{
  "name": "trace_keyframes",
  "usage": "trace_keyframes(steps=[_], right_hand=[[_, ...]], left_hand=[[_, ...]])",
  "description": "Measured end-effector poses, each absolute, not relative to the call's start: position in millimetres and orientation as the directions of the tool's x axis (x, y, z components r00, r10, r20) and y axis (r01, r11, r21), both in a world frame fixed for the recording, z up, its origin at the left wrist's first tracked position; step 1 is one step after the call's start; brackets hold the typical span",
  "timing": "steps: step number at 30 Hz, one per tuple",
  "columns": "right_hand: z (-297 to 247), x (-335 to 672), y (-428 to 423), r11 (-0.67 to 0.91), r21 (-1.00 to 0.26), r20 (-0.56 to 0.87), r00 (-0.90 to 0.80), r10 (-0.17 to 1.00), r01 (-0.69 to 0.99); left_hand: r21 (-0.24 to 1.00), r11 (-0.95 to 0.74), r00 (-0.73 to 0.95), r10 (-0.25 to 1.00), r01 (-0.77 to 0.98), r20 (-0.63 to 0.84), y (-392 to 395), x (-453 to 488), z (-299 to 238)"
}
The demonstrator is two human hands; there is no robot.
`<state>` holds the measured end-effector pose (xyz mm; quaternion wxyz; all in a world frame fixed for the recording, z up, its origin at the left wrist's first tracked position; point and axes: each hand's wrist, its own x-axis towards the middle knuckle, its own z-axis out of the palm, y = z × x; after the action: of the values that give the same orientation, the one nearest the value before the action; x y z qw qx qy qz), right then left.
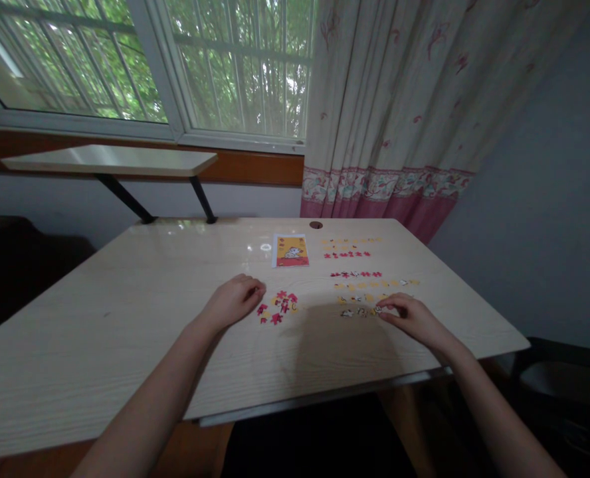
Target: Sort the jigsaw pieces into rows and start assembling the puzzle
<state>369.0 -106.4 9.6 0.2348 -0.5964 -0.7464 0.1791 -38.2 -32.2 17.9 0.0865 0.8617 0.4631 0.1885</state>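
My left hand [234, 300] rests on the table with its fingers curled in, just left of a loose cluster of red and yellow jigsaw puzzle pieces [276, 318]. Nothing shows between its fingers. On the right, the thumb and forefinger of my right hand [410, 317] pinch a small whitish puzzle piece [377, 310] at the end of the nearest row. Several rows of pieces stretch away from there: white ones, yellow ones, then red pieces [345, 274]. Behind the cluster lies a picture card [292, 252], showing a white animal on yellow and red.
The pale wooden table [125, 318] has a round cable hole [315, 225] at its back edge. A raised shelf [120, 159] on dark legs stands at the back left. Beyond are a barred window and a curtain [375, 133]. A dark chair [569, 378] is at the right.
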Motion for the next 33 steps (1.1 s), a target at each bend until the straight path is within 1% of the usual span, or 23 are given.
trace_keyframes(steps=[4,7,10,12,14,18,21,24,29,31,33], right_hand=[[13,371,-107,0.233,-0.527,0.123,-0.197,0.973,0.817],[24,359,-107,0.259,-0.503,0.17,-0.199,0.965,0.825],[40,325,-102,0.386,-0.486,0.242,-0.304,0.921,0.784],[48,293,-94,0.52,-0.48,0.287,-0.434,0.854,0.706],[53,258,-80,0.609,-0.431,0.309,-0.526,0.793,0.666],[51,199,-42,0.701,-0.323,0.24,-0.661,0.711,0.636],[44,176,-18,0.713,-0.275,0.177,-0.695,0.697,0.645],[35,171,-8,0.693,-0.293,0.137,-0.689,0.712,0.658],[24,174,-6,0.664,-0.365,0.177,-0.652,0.738,0.653],[22,174,-7,0.649,-0.416,0.184,-0.64,0.746,0.637],[21,174,-7,0.614,-0.5,0.178,-0.621,0.763,0.611]], left_hand=[[0.346,-0.561,0.494,0.827,0.752,0.269,-33,-38,17],[0.36,-0.554,0.481,0.832,0.751,0.277,-32,-38,17],[0.355,-0.565,0.487,0.824,0.745,0.289,-31,-38,16],[0.35,-0.566,0.485,0.823,0.747,0.295,-32,-38,17],[0.348,-0.565,0.484,0.823,0.748,0.297,-32,-38,17],[0.356,-0.578,0.498,0.815,0.734,0.297,-32,-37,16],[0.361,-0.577,0.496,0.816,0.733,0.296,-31,-37,15],[0.349,-0.574,0.492,0.817,0.741,0.299,-32,-37,15],[0.334,-0.593,0.509,0.803,0.733,0.309,-33,-36,17],[0.337,-0.596,0.512,0.801,0.729,0.309,-33,-35,17],[0.346,-0.595,0.514,0.802,0.725,0.303,-34,-34,17]])
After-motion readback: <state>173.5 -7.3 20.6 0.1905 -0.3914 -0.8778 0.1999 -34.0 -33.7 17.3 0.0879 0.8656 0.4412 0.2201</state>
